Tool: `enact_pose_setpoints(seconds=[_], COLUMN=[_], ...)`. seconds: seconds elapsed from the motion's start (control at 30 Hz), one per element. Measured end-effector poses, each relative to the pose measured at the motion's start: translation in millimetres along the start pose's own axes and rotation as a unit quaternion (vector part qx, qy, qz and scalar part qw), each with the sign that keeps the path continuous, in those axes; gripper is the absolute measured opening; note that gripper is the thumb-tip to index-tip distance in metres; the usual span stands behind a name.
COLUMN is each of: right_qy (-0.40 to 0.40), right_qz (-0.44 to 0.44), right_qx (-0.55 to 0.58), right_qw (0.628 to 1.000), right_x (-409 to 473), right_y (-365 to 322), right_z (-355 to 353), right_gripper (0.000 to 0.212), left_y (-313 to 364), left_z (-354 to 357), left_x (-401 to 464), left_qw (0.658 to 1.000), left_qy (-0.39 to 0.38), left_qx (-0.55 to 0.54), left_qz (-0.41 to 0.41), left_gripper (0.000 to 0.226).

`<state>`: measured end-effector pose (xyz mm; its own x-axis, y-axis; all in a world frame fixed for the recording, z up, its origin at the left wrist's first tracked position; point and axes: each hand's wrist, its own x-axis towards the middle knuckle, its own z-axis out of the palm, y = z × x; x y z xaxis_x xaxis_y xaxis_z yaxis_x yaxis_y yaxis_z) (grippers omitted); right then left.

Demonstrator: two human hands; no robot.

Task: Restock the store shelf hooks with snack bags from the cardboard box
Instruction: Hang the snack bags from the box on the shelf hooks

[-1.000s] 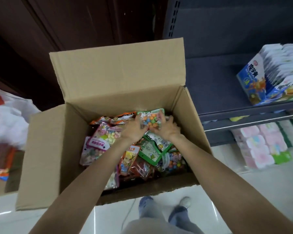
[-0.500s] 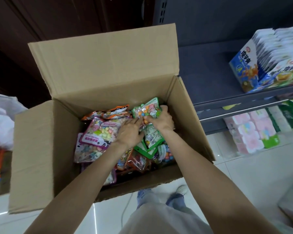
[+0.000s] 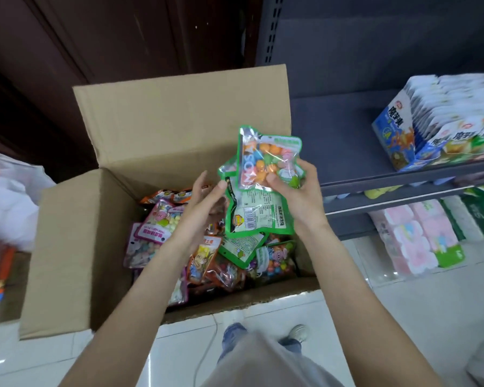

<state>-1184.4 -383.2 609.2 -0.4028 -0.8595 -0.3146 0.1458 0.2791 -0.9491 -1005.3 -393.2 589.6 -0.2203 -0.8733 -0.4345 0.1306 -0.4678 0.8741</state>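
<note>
Above the open cardboard box (image 3: 67, 247), toward its right wall, the right hand (image 3: 296, 191) grasps a small stack of green-edged snack bags (image 3: 263, 188), thumb pressed across the clear front of the top bag, where round orange and pale sweets show, and the other fingers curled behind. The lower bag in the stack faces the camera with its printed back and barcode. The stack is lifted clear of the heap inside the box, its top corner overlapping the box's raised rear flap (image 3: 179, 115). The left hand (image 3: 204, 208) hangs just left of the stack with fingers straight and relaxed, gripping nothing, its fingertips close to the bags' left edge; whether they touch cannot be told. Under both hands the box holds a loose pile of bags (image 3: 162, 233): pink ones toward its left wall, orange ones in the middle, green ones toward the right. To the right of the box stands a dark shelf (image 3: 347, 141) carrying a blue carton of packets (image 3: 400, 129), with pink and green wrapped packs (image 3: 419, 241) below. A white plastic bag (image 3: 9, 196) lies to the left of the box.
</note>
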Motion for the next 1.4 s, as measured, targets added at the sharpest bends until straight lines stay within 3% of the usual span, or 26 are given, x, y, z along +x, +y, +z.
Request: enact_pose_setpoints(seconds=[0.07,0.17,0.27,0.53,0.77,0.9,1.0,1.2,1.4], right_qy=[-0.050,-0.083,-0.079,-0.012,0.044,0.030,-0.006,-0.025,-0.058], right_qz=[0.053,0.059,0.010,-0.128,-0.187,-0.218,-0.253,-0.332,-0.316], right_qx=[0.172,0.232,0.201,0.031,0.083,0.055,0.005,-0.133,-0.134], right_qw=[0.982,0.967,0.976,0.991,0.978,0.974,0.968,0.933,0.937], right_x=[-12,-25,-35,-41,-33,-18,-6,14,38], right_y=[-15,-27,-30,-37,-53,-61,-69,-94,-118], right_z=[-2,-5,-12,-38,-106,-165,-216,-293,-334], right_gripper=[0.062,0.068,0.064,0.057,0.049,0.066,0.086,0.064,0.061], left_y=[15,36,46,33,32,26,20,25,33], left_z=[7,24,38,72,121,170,222,318,366], left_x=[-15,-36,-46,-47,-51,-50,-53,-50,-36], left_qw=[0.994,0.985,0.985,0.978,0.935,0.906,0.906,0.897,0.886], left_qy=[-0.064,-0.126,-0.120,-0.019,0.058,0.102,0.122,0.124,0.130], left_qx=[-0.088,-0.104,-0.047,0.064,0.174,0.233,0.216,0.236,0.265], left_qz=[0.013,0.058,0.111,0.198,0.305,0.339,0.344,0.353,0.358], left_gripper=[0.098,0.090,0.080,0.058,0.054,0.058,0.056,0.070,0.076])
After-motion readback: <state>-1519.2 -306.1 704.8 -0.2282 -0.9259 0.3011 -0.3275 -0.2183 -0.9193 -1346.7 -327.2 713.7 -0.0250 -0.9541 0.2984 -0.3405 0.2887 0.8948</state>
